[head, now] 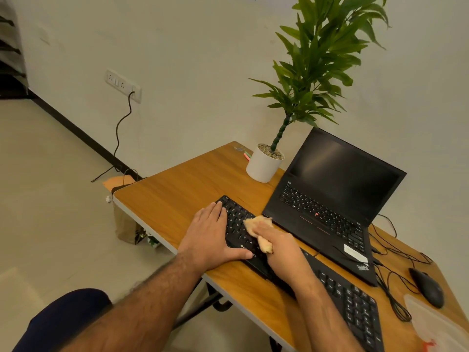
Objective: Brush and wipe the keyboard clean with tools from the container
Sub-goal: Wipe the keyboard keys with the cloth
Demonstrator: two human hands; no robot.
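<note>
So the black keyboard [302,265] is laid along the near edge of the wooden desk [177,196], running from about the middle of that edge toward the near right corner, where it gets cut off by the picture. Its left end is pinned down by the left hand [212,233]: palm flat, fingers straight and close together across the end keys, thumb stretched out along the keyboard's front edge. Nothing is gripped there, it's just pressed on.

A crumpled tan cloth [258,232] is bunched up in the right hand [281,246], fingers curled over it, and it's held down on the keys just right of the left hand. One wad of it sticks out past the fingertips and another bit pokes out near the thumb. The two hands are nearly touching.

Behind the keyboard, toward the far right edge, an open black laptop [332,207] with a dark screen is parked, its front edge just beside the keyboard's back edge. A potted plant [266,163] in a white pot is set at the far edge, left of the laptop, and a couple of coloured pens [246,156] can be seen just past it by the far corner. A black mouse [427,287] and a tangle of cables [390,278] are spread along the right edge. A translucent plastic container [436,326] is tucked in the near right corner; what's inside can't be made out.

A brown paper bag [127,224] is left on the floor under the left edge.
</note>
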